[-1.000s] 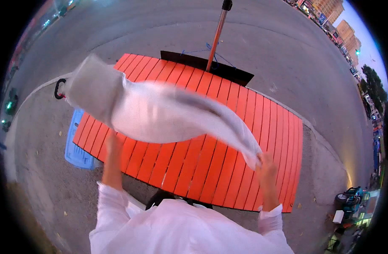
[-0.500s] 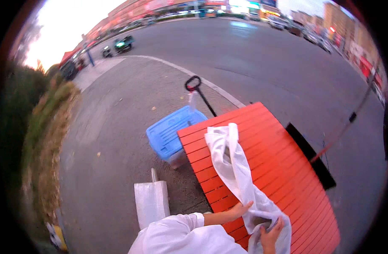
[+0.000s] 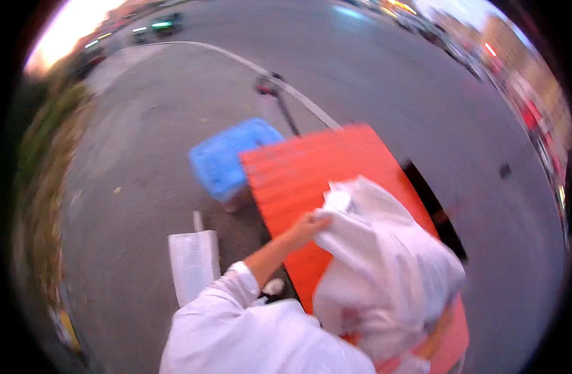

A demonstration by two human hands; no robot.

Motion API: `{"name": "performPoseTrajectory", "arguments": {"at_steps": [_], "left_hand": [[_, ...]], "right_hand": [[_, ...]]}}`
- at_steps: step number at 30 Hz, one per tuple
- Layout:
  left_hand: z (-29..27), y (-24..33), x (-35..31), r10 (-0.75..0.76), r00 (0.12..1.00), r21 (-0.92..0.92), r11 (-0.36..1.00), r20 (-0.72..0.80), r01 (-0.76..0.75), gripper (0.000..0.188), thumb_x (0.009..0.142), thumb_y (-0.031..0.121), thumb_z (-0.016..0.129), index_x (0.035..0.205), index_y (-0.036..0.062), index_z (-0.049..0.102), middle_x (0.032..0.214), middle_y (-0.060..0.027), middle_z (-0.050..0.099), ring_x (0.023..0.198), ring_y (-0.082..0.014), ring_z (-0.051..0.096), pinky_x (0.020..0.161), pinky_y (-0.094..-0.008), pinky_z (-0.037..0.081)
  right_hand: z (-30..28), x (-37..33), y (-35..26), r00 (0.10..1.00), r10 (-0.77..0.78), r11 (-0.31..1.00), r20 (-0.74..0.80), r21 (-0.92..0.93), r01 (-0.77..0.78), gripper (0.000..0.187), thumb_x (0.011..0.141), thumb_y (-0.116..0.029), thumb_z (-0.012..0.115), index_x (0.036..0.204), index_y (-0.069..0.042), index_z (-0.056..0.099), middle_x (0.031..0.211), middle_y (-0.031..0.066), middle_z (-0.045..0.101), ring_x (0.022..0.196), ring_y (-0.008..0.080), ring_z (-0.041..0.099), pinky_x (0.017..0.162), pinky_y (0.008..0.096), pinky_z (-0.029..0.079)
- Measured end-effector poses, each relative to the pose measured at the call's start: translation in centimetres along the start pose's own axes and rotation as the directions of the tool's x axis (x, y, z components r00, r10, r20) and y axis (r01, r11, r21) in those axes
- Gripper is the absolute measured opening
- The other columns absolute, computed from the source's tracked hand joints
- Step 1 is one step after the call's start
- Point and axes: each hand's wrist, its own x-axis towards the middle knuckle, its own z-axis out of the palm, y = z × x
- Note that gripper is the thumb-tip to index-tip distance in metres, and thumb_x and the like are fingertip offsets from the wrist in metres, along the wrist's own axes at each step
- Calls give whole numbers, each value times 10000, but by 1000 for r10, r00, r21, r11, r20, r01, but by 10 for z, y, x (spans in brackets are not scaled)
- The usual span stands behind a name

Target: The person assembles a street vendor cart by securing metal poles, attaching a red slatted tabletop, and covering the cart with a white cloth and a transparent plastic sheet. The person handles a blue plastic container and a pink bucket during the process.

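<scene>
A white cloth garment (image 3: pixel 385 262), blurred by motion, spreads in loose folds above the orange slatted table (image 3: pixel 304 156). My left hand (image 3: pixel 309 227) is closed on the garment's near-left edge and holds it up off the slats. At the garment's lower right, my right hand (image 3: pixel 445 323) is mostly covered by the cloth. Its fingers are hidden and smeared, so their grip does not show. Part of the garment hangs toward me over the near end of the table.
Left of the table stands a blue-lidded box (image 3: pixel 233 156), with a black pull handle (image 3: pixel 279 103) behind it. A white sack (image 3: pixel 193 265) rests on the pavement nearer me. A dark bar (image 3: pixel 432 209) runs along the table's right side. Beyond the curb (image 3: pixel 261 68) lies a road with vehicles.
The long, narrow garment has been lifted and spread wide. My left hand moved up and left with its edge; my right hand went under the cloth. The view has shifted.
</scene>
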Motion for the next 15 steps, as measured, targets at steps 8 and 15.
{"name": "performPoseTrajectory", "arguments": {"at_steps": [8,15], "left_hand": [[-19,-112,-55,-142,950,593,752,-277,286,307,862,239,584,988,-37,627,855,-112,649,801,-184,608,748,-323,473],[21,-76,3,-307,950,829,516,-59,218,291,835,255,602,917,-23,629,810,-156,643,785,-207,626,706,-352,479]], "right_hand": [[115,-33,-27,972,-72,924,225,-352,150,672,728,-395,685,1187,44,462,1188,271,479,1136,410,427,991,455,325],[163,-29,-83,926,18,994,376,-110,26,275,847,-265,533,951,-17,592,989,177,595,932,367,557,822,428,440]]}}
